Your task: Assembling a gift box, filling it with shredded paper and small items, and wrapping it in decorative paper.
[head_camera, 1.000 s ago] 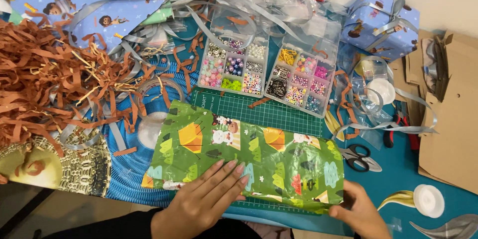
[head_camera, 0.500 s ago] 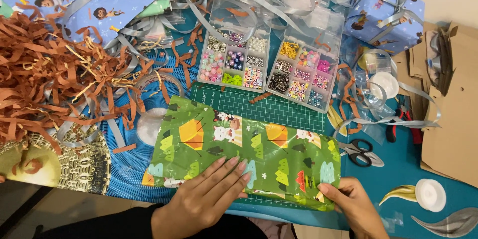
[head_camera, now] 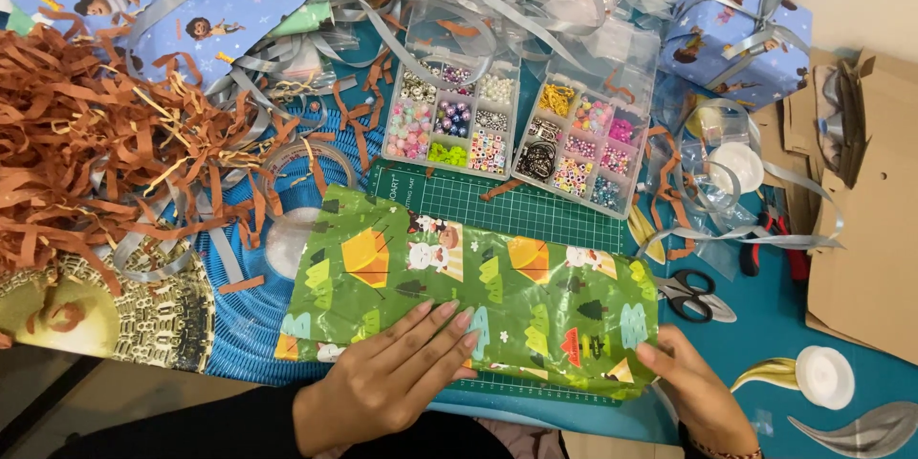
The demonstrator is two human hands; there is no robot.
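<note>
Here your left hand (head_camera: 387,378) lies flat, fingers spread, pressing on the green printed wrapping paper (head_camera: 478,292), which covers a package lying across the green cutting mat (head_camera: 516,210) on the worktop. Your right hand (head_camera: 693,387) has its grip closed on the paper's right end, thumb on top. Two clear bead boxes (head_camera: 521,129) sit just behind the mat, and black-handled scissors (head_camera: 693,295) lie near the paper's right edge.

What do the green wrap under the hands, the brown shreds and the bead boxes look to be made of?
Green wrap: likely glossy coated paper; light glints off it and it holds folds.
Brown shreds: matte crinkled paper strips, apparently.
Bead boxes: clear hard plastic; the beads show through their walls.
</note>
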